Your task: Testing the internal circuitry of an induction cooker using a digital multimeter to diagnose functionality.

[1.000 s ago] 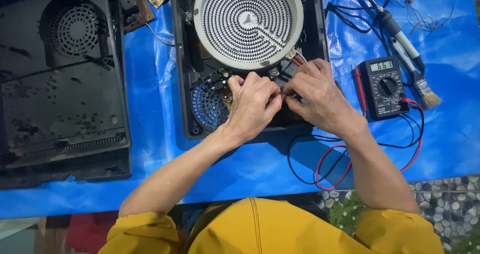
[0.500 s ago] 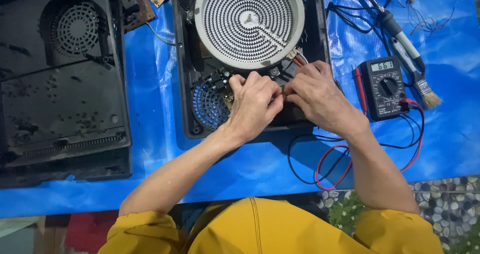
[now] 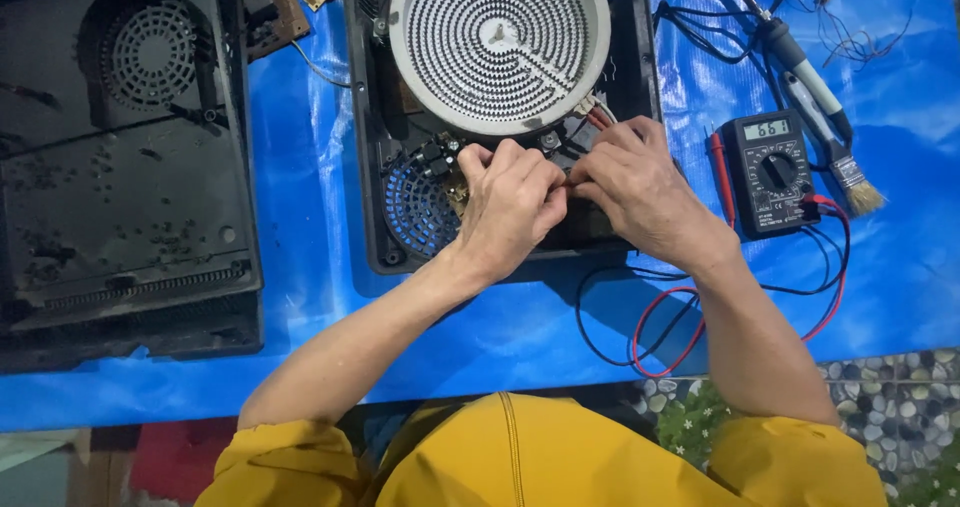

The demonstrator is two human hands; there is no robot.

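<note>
Your left hand (image 3: 512,199) and right hand (image 3: 632,189) meet inside the opened electric cooker base (image 3: 372,217), just below the round white heating coil (image 3: 499,45). Both sets of fingers are curled in tight, the tips pinched together where the hands touch, but what they grip is too small and hidden to tell. Red wires (image 3: 597,117) run out from the coil's edge beside your right fingers. The round fan grille (image 3: 415,207) sits just left of your left hand. To your right on the blue tarp (image 3: 320,267) lies a black multimeter (image 3: 770,172) with red and black leads (image 3: 650,337), then a soldering iron (image 3: 795,62) and a small brush (image 3: 850,177). The removed black cover (image 3: 120,167) lies well to your left.
</note>
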